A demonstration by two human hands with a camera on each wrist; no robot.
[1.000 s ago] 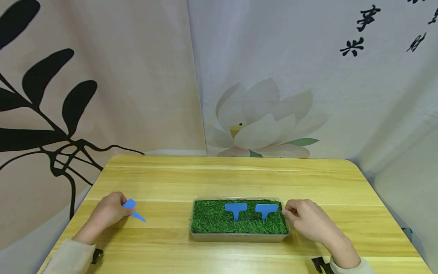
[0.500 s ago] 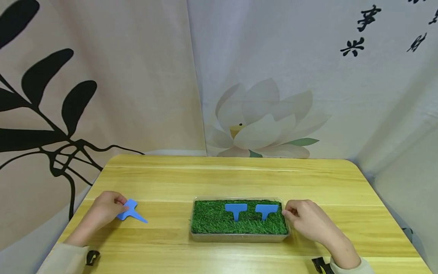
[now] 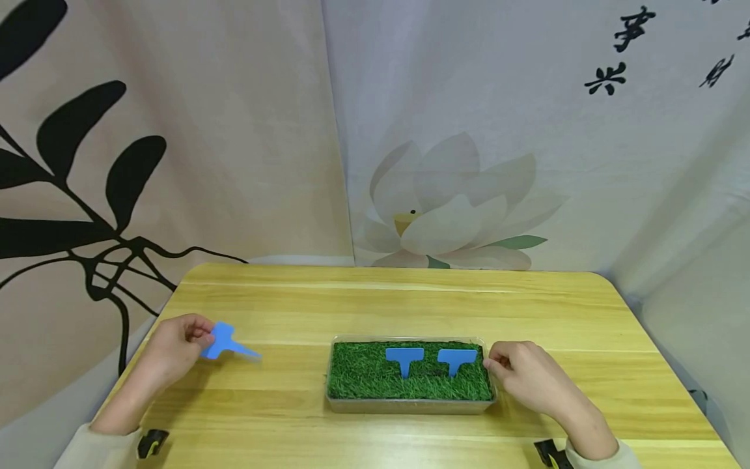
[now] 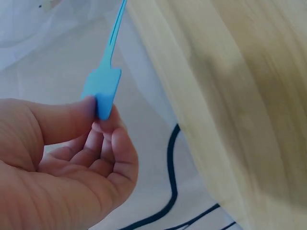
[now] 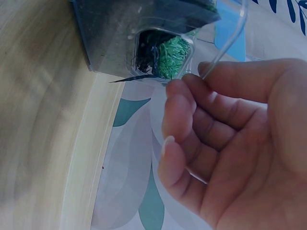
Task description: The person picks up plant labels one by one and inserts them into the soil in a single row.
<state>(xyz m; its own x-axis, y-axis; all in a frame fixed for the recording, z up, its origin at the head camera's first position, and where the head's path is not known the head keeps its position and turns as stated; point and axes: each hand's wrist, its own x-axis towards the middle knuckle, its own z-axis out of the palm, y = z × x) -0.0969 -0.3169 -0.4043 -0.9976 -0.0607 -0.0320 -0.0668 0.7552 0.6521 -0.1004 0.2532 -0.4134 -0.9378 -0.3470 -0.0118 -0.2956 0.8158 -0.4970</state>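
Observation:
My left hand (image 3: 176,345) pinches a blue T-shaped plant label (image 3: 221,340) by its wide head, between thumb and fingers. The label's pointed stem aims right, raised over the left part of the table. In the left wrist view the label (image 4: 103,88) shows clearly between thumb and fingertips. A clear plastic box (image 3: 404,407) filled with green artificial grass (image 3: 363,381) sits near the table's middle. Two more blue plant labels, one at centre (image 3: 404,355) and one farther right (image 3: 457,357), stand upright in the grass. My right hand (image 3: 530,374) pinches the box's right rim (image 5: 230,43).
The wooden table (image 3: 281,299) has rounded far corners. Behind it hangs a pale cloth backdrop (image 3: 246,130) with printed leaves, a lotus and dark characters. Each wrist carries a small black mount.
My left hand has lifted the plant label off the table, and its stem has swung to point more directly right. The right hand has stayed at the box's rim.

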